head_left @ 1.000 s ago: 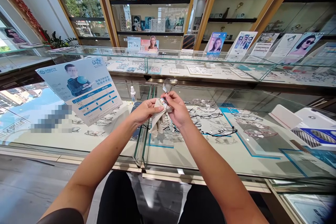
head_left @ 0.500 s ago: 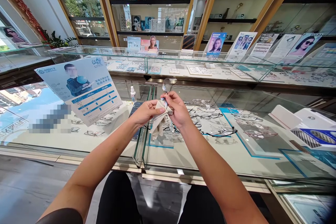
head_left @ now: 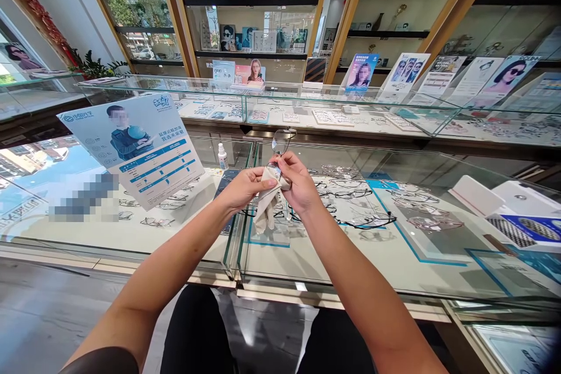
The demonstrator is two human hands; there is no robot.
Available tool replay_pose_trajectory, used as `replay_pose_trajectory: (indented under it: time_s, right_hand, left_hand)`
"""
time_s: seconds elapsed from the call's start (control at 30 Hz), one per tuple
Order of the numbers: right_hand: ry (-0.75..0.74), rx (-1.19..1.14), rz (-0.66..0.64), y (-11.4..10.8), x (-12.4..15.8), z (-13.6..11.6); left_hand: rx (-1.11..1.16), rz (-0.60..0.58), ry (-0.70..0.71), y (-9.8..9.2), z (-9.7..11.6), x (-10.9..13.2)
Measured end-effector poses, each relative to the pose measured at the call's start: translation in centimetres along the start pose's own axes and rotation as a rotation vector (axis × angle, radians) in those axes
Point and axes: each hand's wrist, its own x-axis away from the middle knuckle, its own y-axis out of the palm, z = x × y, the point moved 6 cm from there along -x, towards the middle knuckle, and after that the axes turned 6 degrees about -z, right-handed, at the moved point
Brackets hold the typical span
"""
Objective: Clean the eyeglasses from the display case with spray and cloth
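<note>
My left hand [head_left: 245, 187] is closed on a beige cleaning cloth [head_left: 264, 207], pinching it against the lower lens of a pair of glasses [head_left: 283, 141]. The cloth hangs down in folds below my fingers. My right hand [head_left: 298, 181] grips the same glasses near the bridge, fingers closed. One thin-rimmed lens sticks up above my fingertips; the other lens is partly covered by the cloth and my fingers. Both hands are close together over the glass display counter [head_left: 272, 269]. How the temples lie is hidden.
A small white spray bottle [head_left: 222, 156] stands left of my hands, behind a dark blue booklet [head_left: 225, 178]. A tilted advertising sign [head_left: 135, 152] stands at left. At right lies an open white box [head_left: 521, 210]. Several eyeglass frames [head_left: 368, 219] show in the counter. Another glass case [head_left: 280, 102] runs behind.
My left fingers and the cloth have shifted slightly on the lower lens, showing a bit more of it. The glasses have tilted very slightly in my right hand.
</note>
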Motion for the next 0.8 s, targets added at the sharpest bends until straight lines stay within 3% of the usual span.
replay_pose_trajectory:
  time_s: [0.37,0.63,0.8]
  right_hand:
    - [0.019,-0.058,-0.047,0.4,0.1,1.0]
    - [0.029,-0.013,-0.061,0.8,0.3,1.5]
    - [0.024,0.012,-0.049,1.1,0.5,1.3]
  left_hand:
    - [0.022,0.106,0.169,0.2,0.3,-0.1]
    - [0.037,0.205,0.205,-0.4,0.1,-0.2]
    - [-0.002,0.211,0.273,-0.6,0.5,-0.1]
